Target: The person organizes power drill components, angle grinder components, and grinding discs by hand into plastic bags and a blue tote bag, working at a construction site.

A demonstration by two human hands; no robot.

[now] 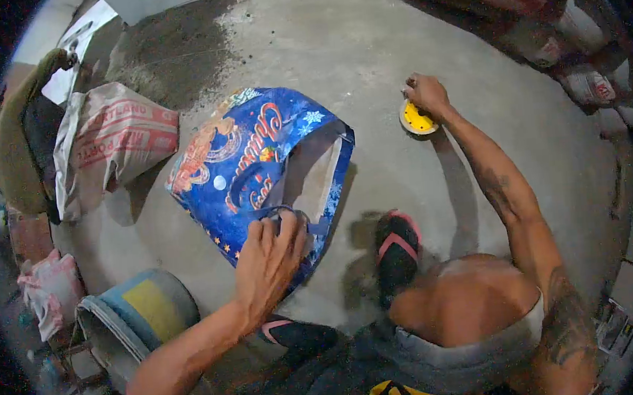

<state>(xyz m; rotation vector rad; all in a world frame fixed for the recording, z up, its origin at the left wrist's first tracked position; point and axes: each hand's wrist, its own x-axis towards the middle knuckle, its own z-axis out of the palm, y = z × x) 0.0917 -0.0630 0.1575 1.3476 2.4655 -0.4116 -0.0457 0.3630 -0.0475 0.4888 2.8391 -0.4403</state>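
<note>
My left hand point(272, 248) is closed on the dark handle of a blue Christmas-print shopping bag point(255, 154). The bag lies tilted on the concrete floor with its mouth toward me, and its pale inside shows. Out to the right, my right hand point(427, 96) has its fingers closed at the edge of a yellow round disc point(419, 118). Small dark dots mark the disc's yellow face, and its rim is pale. It is held low over the floor, away from the bag.
At left stand a Portland cement sack point(117, 134) and a bucket point(148, 308) lying tilted. Dark sand point(167, 50) is heaped behind them. More sacks and containers point(587, 83) line the right side. My sandalled feet point(397, 254) are close below the bag.
</note>
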